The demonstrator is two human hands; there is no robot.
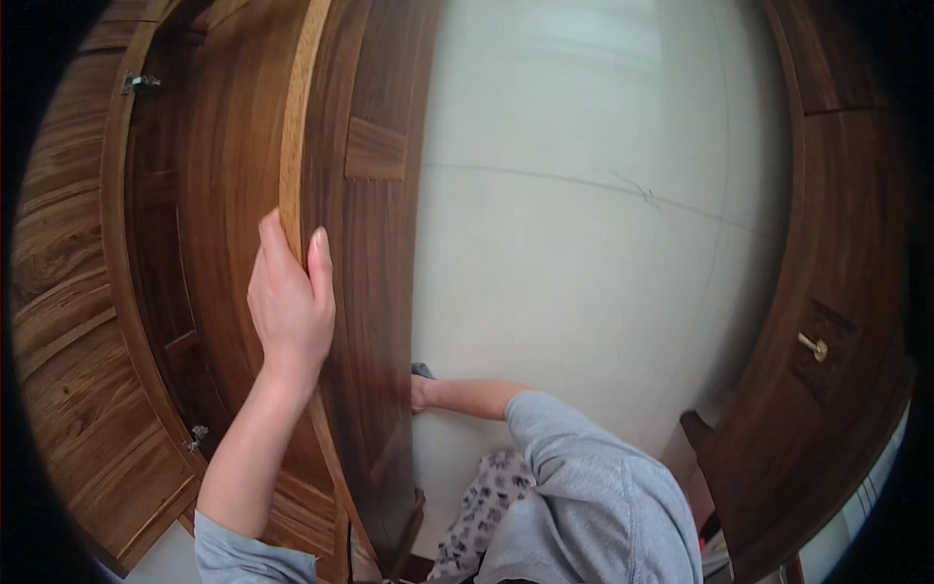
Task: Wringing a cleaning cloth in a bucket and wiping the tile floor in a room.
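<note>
Walnut-brown wooden cabinet door (pixel 365 292) runs twelve-to-six; left hand (pixel 290 302) clamps its pale edge, right hand (pixel 420 392) at five o'clock, grip hidden.

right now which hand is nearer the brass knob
Right. The right hand reaches low behind the open door, well short of the knob; the left hand grips that door's edge, farther off.

door panel (pixel 365 243) blocks centre — opening (pixel 165 243) behind free
</note>
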